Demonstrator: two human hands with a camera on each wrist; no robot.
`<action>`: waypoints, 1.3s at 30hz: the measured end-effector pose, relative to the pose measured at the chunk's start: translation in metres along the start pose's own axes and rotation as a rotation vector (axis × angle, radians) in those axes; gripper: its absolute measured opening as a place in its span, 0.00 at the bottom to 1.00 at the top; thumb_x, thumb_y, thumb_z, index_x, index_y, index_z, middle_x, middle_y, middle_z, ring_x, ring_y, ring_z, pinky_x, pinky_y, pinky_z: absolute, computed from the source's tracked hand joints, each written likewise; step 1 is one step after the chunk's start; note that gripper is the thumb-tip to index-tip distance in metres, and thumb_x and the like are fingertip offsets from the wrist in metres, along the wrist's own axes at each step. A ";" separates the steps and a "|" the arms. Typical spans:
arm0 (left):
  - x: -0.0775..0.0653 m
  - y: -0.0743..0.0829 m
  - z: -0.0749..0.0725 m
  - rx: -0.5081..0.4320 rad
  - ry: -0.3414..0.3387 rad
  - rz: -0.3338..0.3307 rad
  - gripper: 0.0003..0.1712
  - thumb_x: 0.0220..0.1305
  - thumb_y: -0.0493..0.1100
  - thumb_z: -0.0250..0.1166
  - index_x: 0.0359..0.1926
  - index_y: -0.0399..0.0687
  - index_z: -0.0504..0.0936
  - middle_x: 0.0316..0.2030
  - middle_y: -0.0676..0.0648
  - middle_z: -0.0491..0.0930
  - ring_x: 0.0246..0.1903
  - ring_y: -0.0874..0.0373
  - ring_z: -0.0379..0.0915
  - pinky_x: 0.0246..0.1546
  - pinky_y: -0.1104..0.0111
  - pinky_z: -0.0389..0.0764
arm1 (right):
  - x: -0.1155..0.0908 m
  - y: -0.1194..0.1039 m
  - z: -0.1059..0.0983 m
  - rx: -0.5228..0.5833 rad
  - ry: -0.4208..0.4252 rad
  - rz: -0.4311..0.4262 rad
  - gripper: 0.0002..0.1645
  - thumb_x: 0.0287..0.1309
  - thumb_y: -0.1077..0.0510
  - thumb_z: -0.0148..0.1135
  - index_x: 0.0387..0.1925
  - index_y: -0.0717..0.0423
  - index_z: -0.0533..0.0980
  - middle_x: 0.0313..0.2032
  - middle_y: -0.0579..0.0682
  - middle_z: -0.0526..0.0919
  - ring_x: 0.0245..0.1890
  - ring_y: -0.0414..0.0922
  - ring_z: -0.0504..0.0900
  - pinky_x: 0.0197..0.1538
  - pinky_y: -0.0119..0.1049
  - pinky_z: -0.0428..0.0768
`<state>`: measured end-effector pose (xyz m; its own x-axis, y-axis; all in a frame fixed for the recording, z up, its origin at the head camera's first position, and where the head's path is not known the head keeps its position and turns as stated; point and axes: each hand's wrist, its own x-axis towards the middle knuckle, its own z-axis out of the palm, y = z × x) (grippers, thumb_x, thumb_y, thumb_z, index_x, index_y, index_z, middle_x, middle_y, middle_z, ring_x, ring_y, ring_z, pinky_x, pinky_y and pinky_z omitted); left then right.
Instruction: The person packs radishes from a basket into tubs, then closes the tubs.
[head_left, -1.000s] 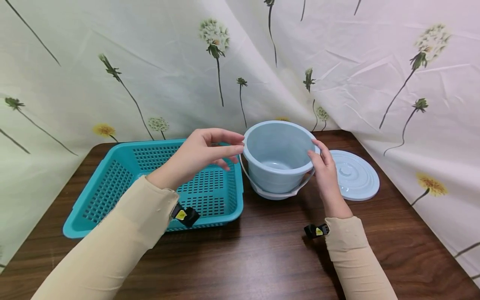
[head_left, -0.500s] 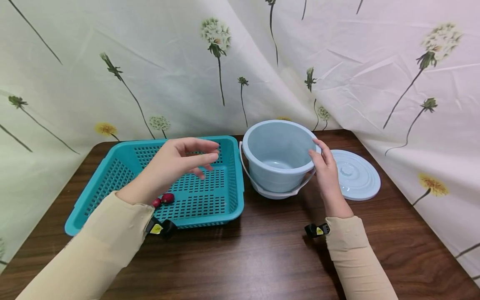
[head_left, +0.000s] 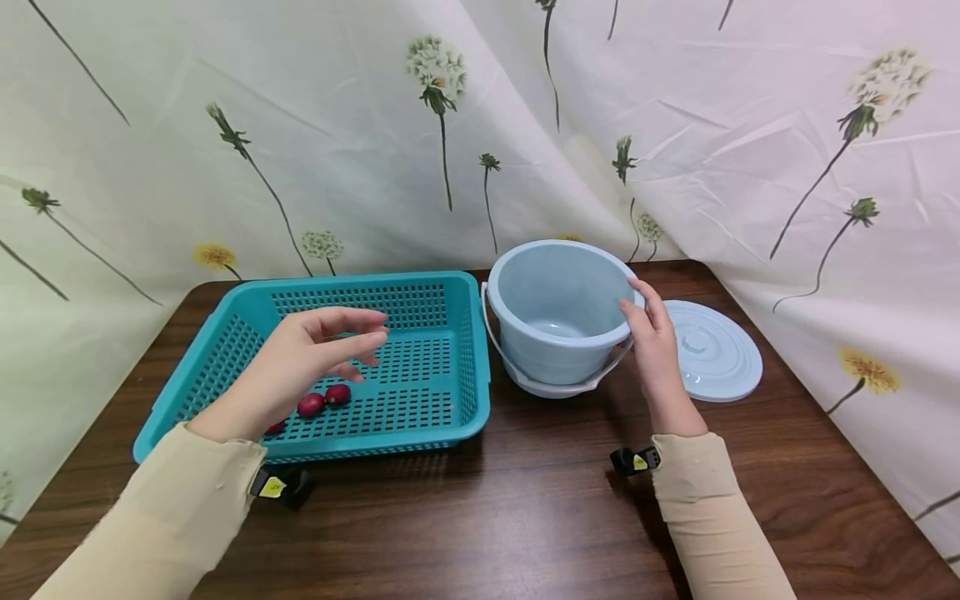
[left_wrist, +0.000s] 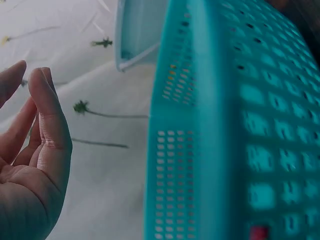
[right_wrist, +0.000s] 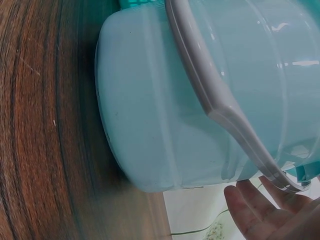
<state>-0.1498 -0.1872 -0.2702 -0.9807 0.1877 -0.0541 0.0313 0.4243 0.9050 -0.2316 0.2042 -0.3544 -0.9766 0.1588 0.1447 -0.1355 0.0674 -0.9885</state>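
My left hand hovers over the turquoise slotted basket with nothing in it, its fingers loosely bent and the thumb apart from them. Beneath the wrist, small red radishes lie on the basket floor, one partly hidden by the forearm. At its rim, my right hand grips the light blue bucket, thumb on the inner side and fingers around the outside. The bucket holds nothing, and its pale handle hangs down across the front. In the left wrist view the left fingers stand beside the basket wall.
A light blue round lid lies on the dark wooden table, right of the bucket. Behind the table hangs a white cloth printed with dandelions. The basket's right side stands close beside the bucket.
The left hand has moved left and down, from beside the bucket's rim to over the basket, bringing the radishes into view. The right hand stays on the bucket's rim.
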 end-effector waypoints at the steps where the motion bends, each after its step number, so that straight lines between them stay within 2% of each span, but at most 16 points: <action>1: -0.001 -0.003 -0.002 0.010 0.004 -0.008 0.29 0.67 0.57 0.64 0.63 0.48 0.76 0.50 0.54 0.83 0.41 0.59 0.83 0.43 0.64 0.86 | 0.000 0.000 0.000 0.001 0.001 -0.001 0.30 0.71 0.49 0.49 0.72 0.48 0.63 0.76 0.46 0.57 0.72 0.43 0.59 0.72 0.48 0.61; 5: -0.001 -0.016 -0.009 0.042 0.009 -0.055 0.32 0.67 0.59 0.63 0.65 0.48 0.75 0.50 0.54 0.83 0.40 0.60 0.83 0.45 0.66 0.84 | 0.000 0.000 0.000 -0.004 0.006 -0.003 0.30 0.71 0.48 0.49 0.72 0.47 0.63 0.75 0.45 0.58 0.70 0.43 0.61 0.71 0.47 0.63; 10: 0.002 -0.035 -0.017 0.013 -0.005 -0.093 0.35 0.68 0.59 0.62 0.67 0.44 0.72 0.52 0.53 0.81 0.42 0.63 0.82 0.44 0.64 0.86 | 0.000 0.000 0.000 -0.010 0.011 -0.012 0.30 0.71 0.47 0.49 0.72 0.46 0.63 0.75 0.45 0.58 0.70 0.43 0.60 0.71 0.48 0.62; 14: 0.006 -0.051 -0.020 0.016 -0.015 -0.122 0.37 0.68 0.59 0.62 0.69 0.42 0.69 0.58 0.43 0.78 0.42 0.65 0.82 0.42 0.63 0.87 | 0.000 0.000 0.000 -0.012 0.018 -0.009 0.30 0.71 0.47 0.49 0.72 0.46 0.64 0.75 0.44 0.59 0.69 0.43 0.61 0.69 0.46 0.64; 19: 0.010 -0.065 -0.024 0.074 -0.024 -0.167 0.41 0.68 0.61 0.61 0.72 0.43 0.63 0.64 0.35 0.71 0.44 0.61 0.81 0.43 0.62 0.87 | -0.001 0.000 0.001 -0.009 0.023 -0.006 0.30 0.71 0.47 0.49 0.71 0.44 0.64 0.74 0.44 0.59 0.68 0.44 0.63 0.66 0.45 0.66; 25: 0.016 -0.076 -0.027 0.100 -0.056 -0.212 0.44 0.70 0.60 0.60 0.75 0.40 0.57 0.67 0.32 0.67 0.49 0.51 0.80 0.44 0.62 0.86 | -0.001 0.001 0.001 -0.001 0.025 -0.002 0.30 0.71 0.46 0.49 0.72 0.43 0.64 0.74 0.44 0.59 0.69 0.44 0.62 0.68 0.48 0.65; 29: 0.018 -0.081 -0.026 0.066 -0.095 -0.254 0.46 0.71 0.57 0.59 0.76 0.37 0.51 0.69 0.28 0.62 0.51 0.48 0.80 0.41 0.63 0.87 | -0.001 0.002 0.000 -0.004 0.024 0.004 0.30 0.71 0.46 0.49 0.72 0.43 0.64 0.74 0.43 0.59 0.68 0.44 0.63 0.67 0.47 0.66; 33: 0.019 -0.084 -0.025 0.033 -0.133 -0.295 0.48 0.72 0.55 0.59 0.77 0.34 0.45 0.70 0.26 0.58 0.49 0.51 0.82 0.39 0.64 0.87 | -0.002 0.002 0.000 -0.005 0.021 0.008 0.30 0.71 0.46 0.49 0.72 0.42 0.64 0.74 0.44 0.59 0.68 0.44 0.63 0.68 0.47 0.65; 36: 0.019 -0.086 -0.024 0.001 -0.155 -0.333 0.49 0.72 0.54 0.59 0.77 0.34 0.41 0.71 0.25 0.54 0.49 0.51 0.82 0.41 0.64 0.87 | -0.002 0.002 0.000 -0.007 0.019 0.013 0.30 0.71 0.45 0.48 0.72 0.42 0.63 0.74 0.43 0.59 0.67 0.44 0.64 0.67 0.46 0.66; 39: 0.020 -0.088 -0.023 -0.030 -0.177 -0.360 0.50 0.72 0.52 0.59 0.78 0.36 0.37 0.73 0.24 0.47 0.53 0.46 0.80 0.44 0.62 0.87 | -0.003 0.002 0.000 -0.014 0.016 0.019 0.30 0.71 0.45 0.48 0.72 0.41 0.63 0.74 0.43 0.59 0.66 0.44 0.65 0.62 0.41 0.69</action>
<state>-0.1763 -0.2412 -0.3414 -0.8794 0.1827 -0.4396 -0.3165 0.4654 0.8266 -0.2292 0.2038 -0.3567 -0.9763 0.1755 0.1267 -0.1145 0.0776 -0.9904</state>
